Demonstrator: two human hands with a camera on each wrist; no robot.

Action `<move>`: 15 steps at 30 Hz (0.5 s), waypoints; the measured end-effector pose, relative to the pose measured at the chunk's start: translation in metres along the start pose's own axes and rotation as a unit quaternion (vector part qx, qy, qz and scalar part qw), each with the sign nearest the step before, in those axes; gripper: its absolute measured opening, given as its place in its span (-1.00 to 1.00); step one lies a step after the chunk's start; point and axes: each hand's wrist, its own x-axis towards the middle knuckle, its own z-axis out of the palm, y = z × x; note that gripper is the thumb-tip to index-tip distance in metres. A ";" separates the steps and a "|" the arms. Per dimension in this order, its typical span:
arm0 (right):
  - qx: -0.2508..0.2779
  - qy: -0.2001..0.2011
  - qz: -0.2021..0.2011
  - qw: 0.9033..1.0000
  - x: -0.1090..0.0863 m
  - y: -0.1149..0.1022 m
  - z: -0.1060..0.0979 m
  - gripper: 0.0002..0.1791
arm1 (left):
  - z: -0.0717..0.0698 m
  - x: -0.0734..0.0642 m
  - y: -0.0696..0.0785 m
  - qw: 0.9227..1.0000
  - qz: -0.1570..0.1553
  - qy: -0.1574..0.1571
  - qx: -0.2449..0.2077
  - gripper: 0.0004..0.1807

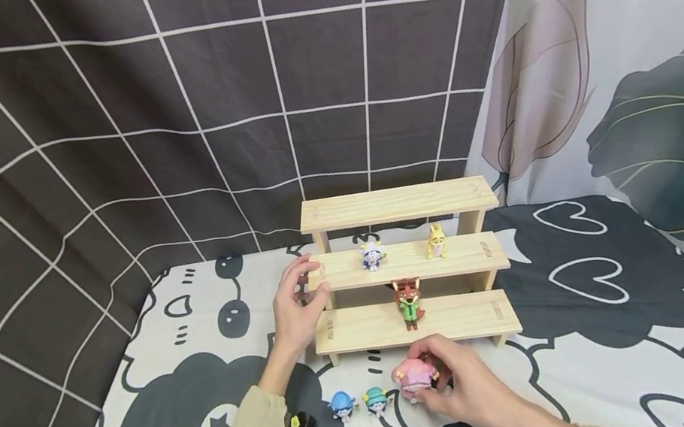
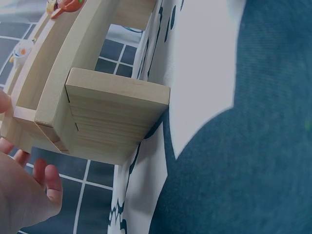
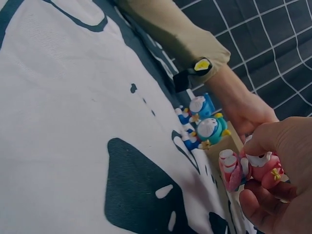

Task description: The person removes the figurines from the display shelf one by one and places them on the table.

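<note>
My left hand (image 1: 297, 317) is at the left end of a three-tier wooden shelf (image 1: 416, 321), thumb on the middle tier and fingers around its end. In the left wrist view its fingertips (image 2: 52, 183) show beside the shelf's side panel. My right hand (image 1: 464, 383) pinches a pink figurine (image 1: 414, 376) between thumb and fingers, in front of the lowest tier; the right wrist view shows this figurine (image 3: 263, 168) lying sideways in that view. Left of it, a green-hatted figurine (image 1: 376, 401) and a blue-hatted figurine (image 1: 342, 405) stand on the patterned cloth.
A fox figurine (image 1: 409, 305) in green stands on the lowest tier. On the middle tier are a white-and-blue figurine (image 1: 373, 256) and a yellow rabbit figurine (image 1: 435, 241). A black strapped device (image 1: 302, 426) sits by the left sleeve. A dark grid curtain (image 1: 228, 111) hangs behind.
</note>
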 end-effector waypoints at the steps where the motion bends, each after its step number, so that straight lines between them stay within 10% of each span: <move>1: 0.000 0.001 -0.004 1.000 -0.001 0.000 0.001 -0.39 | 0.000 0.000 0.000 1.000 0.000 0.000 0.000 -0.64; 15: 0.003 0.004 -0.014 1.000 -0.005 0.003 0.007 -0.40 | 0.000 0.000 0.000 1.000 -0.007 -0.002 -0.004 -0.64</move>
